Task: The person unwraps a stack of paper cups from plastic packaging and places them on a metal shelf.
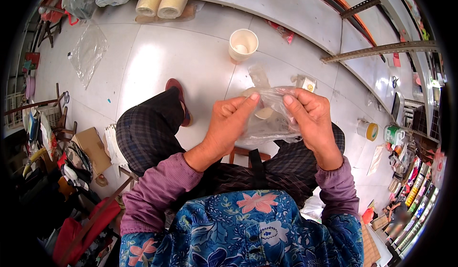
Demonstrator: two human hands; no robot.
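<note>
My left hand (227, 122) and my right hand (313, 118) pinch the upper edge of a clear plastic bag (273, 125) between thumbs and fingers. The bag hangs crumpled between them above my lap. A pale round shape (264, 113) shows through the film; whether it lies inside or behind the bag I cannot tell. Past my hands, a cream paper cup (243, 47) stands upright on the tiled floor (200, 66). Just beyond the bag lies a crumpled piece of clear plastic (258, 75), and a small white packet (308, 84) is near my right hand.
Two sleeves of stacked cups (162, 0) lie at the far side. A flat clear bag (89, 50) rests on the floor at left, near a cardboard piece (92, 152). At right are a tape roll (372, 131) and a metal shelf frame (379, 50).
</note>
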